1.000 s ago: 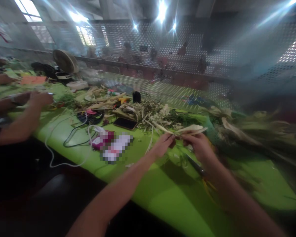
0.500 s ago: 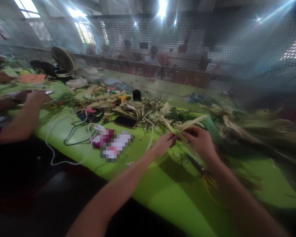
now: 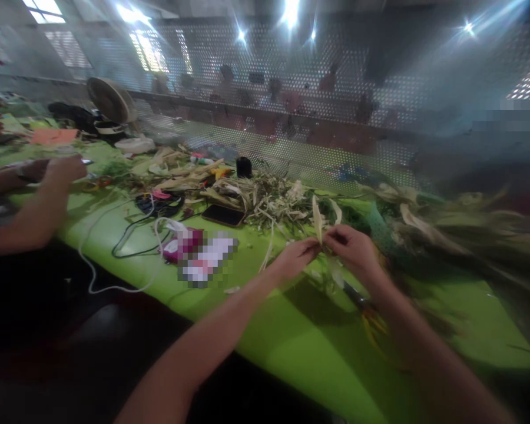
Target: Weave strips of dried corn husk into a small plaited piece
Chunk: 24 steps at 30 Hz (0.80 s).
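My left hand [image 3: 298,256] and my right hand [image 3: 351,247] meet over the green table [image 3: 291,353], fingertips pinched together. Between them is a pale dried husk strip [image 3: 317,218], which looks like corn husk. One blade stands upright, another curls to the right, and a paler piece hangs below the fingers. The exact grip is hidden behind my fingers. Scissors [image 3: 373,324] with yellow handles lie beneath my right forearm. A heap of dried husk scraps [image 3: 265,200] spreads just beyond my hands.
Left of my arms lie a dark phone [image 3: 223,215], a magenta tissue pack [image 3: 183,244], a blurred-out white item [image 3: 209,259] and a white cable [image 3: 119,291]. A black cylinder [image 3: 244,167] stands behind. A co-worker's hands [image 3: 64,171] are at far left. Bundled plant material [image 3: 428,229] lies right.
The husk between my hands has turned from leaning right to standing upright, and a pale piece now hangs below. Both hands stay close together. The view has shifted slightly.
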Each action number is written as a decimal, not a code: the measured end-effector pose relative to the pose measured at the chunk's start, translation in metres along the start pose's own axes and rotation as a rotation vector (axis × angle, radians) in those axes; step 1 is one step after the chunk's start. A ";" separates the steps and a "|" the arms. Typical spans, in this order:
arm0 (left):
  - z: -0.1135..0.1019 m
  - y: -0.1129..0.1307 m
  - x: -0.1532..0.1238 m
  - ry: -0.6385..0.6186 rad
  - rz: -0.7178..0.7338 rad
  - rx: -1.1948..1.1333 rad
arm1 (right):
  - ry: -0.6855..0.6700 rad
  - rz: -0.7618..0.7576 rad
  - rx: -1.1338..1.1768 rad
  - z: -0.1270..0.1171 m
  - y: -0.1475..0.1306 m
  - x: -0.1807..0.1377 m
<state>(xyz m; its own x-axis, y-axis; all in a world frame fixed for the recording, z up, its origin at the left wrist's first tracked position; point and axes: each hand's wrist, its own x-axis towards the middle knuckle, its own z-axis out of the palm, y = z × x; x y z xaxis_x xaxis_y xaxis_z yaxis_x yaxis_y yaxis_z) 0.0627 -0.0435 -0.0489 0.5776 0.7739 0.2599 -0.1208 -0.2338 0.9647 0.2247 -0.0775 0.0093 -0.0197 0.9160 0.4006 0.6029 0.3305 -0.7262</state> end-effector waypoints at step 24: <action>-0.008 -0.005 0.007 0.023 -0.071 -0.117 | 0.013 -0.267 -0.173 0.005 -0.004 -0.009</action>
<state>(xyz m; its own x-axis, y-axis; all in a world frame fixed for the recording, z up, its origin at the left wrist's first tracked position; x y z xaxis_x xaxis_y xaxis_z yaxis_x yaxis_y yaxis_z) 0.0608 -0.0324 -0.0513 0.5692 0.7998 0.1905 -0.1746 -0.1088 0.9786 0.2185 -0.0863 0.0058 -0.1861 0.7988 0.5720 0.7048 0.5142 -0.4888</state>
